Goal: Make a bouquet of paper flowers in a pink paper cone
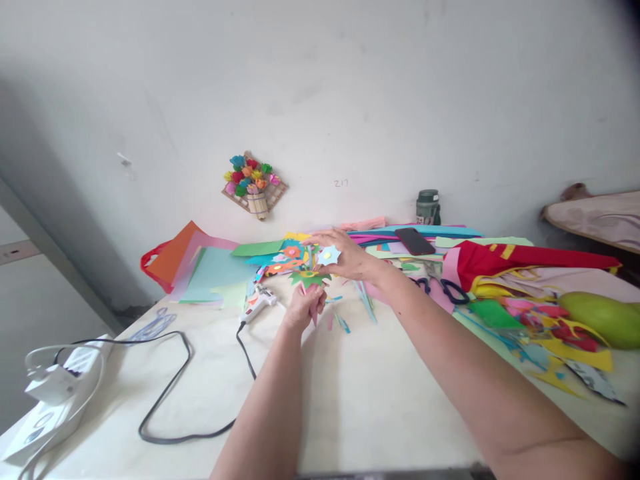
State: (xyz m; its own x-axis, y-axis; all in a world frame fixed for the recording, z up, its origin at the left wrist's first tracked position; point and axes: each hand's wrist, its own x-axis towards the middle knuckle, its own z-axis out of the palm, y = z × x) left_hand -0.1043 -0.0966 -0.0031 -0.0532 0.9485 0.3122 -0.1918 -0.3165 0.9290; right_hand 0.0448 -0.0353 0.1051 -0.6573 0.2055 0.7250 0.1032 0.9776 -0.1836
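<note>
A paper bouquet (311, 277) with green leaves, orange flowers and a pale blue flower (329, 255) stands upright over the middle of the table. My left hand (303, 308) is closed around its pink pointed base. Above it, my right hand (345, 252) reaches in from the right, its fingers bent around the top of the bouquet beside the pale blue flower. What its fingertips touch is partly hidden by the paper. A white glue gun (257, 305) lies just left of the bouquet.
Coloured sheets (213, 270) lie at the back left. A power strip (60, 400) and black cord (187, 360) are on the left. Behind my right arm are scissors (453, 291), a phone (415, 241) and a bottle (427, 208). Paper scraps (545, 320) and a green fruit (600, 320) lie right.
</note>
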